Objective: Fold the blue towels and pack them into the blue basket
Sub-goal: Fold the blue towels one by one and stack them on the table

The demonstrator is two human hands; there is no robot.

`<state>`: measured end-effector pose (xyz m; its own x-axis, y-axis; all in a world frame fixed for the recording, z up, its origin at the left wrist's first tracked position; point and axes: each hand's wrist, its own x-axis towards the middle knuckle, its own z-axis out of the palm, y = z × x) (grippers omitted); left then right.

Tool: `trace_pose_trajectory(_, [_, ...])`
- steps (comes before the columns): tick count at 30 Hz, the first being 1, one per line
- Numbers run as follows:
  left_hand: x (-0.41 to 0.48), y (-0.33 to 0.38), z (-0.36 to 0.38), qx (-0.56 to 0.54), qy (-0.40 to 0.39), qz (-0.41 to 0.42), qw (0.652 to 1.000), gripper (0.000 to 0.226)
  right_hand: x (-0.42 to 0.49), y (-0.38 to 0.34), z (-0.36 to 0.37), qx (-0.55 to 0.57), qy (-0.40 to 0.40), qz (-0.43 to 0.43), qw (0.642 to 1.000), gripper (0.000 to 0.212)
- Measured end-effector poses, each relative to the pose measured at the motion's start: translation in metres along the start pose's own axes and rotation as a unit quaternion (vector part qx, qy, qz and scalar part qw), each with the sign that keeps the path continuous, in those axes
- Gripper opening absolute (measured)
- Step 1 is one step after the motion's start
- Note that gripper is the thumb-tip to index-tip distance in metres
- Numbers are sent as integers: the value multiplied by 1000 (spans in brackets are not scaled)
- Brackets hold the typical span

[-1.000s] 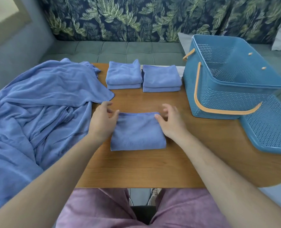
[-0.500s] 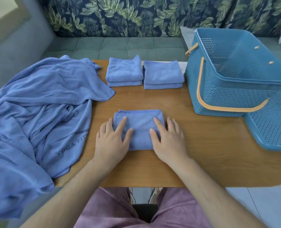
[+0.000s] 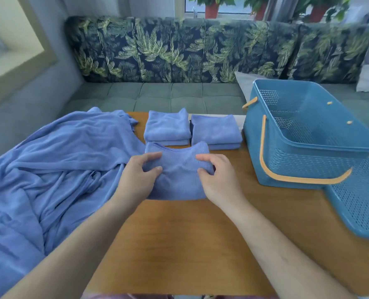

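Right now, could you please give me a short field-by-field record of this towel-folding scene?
left hand: grips folded towel, left side
right hand: grips same towel, right side
stacks: left stack and right stack, side by side behind it
blue basket: on wooden table, right; no towel visible inside
loose blue cloth: heaped at left

I see the left hand (image 3: pixel 139 176) and right hand (image 3: pixel 217 180) each gripping a side of one folded towel (image 3: pixel 179 180) over the tabletop (image 3: pixel 179 244); its far edge sags between them. Just behind: two folded stacks (image 3: pixel 167 127) (image 3: pixel 215 130), side by side. The blue basket (image 3: pixel 308 169) stands right, with its lid (image 3: pixel 358 201) touching it. A loose blue cloth (image 3: pixel 49 169) is heaped left.
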<state>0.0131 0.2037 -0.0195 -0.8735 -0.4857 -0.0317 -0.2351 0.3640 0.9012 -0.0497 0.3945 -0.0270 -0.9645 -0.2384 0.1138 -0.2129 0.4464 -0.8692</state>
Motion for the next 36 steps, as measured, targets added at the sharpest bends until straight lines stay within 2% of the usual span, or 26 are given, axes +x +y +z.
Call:
trace_pose_trajectory(5, [96,38,-27,-20,18,22,999,43,108,-46,5,-12,-15,-6,1000,38])
trace_pose_trajectory(11, [199,32,-20,-24,23,0,999,44,201,-45,35,-16,-26,-7,1000,42])
trace_pose_trajectory(14, [226,11,-7,35,17,5,999,43,221,-25,53,-46,-55,26,997,42])
trace_pose_trajectory(16, [236,-7,3,113,2,12,994,38,228,-4,65,-137,-72,33,987,39])
trace_pose_trajectory(18, [241,-21,10,168,19,29,985,34,229,8,70,-210,-54,6,976,34])
trace_pose_trajectory(21, [239,-26,16,237,63,129,961,35,224,7,67,-255,25,-136,957,34])
trace_pose_trajectory(23, [229,-25,25,294,9,186,938,41,214,11,73,-319,3,-190,929,33])
trace_pose_trajectory(25, [217,-29,33,335,-49,185,922,54,200,16,80,-375,-22,-182,909,31])
trace_pose_trajectory(27, [210,-29,30,324,-37,185,927,54,191,16,82,-352,8,-173,920,33])
trace_pose_trajectory(30, [197,-22,10,298,2,208,932,42,181,-5,86,-324,23,-221,920,33])
trace_pose_trajectory(36, [161,-25,-55,291,54,220,930,34,146,-59,130,-263,-9,-288,921,28])
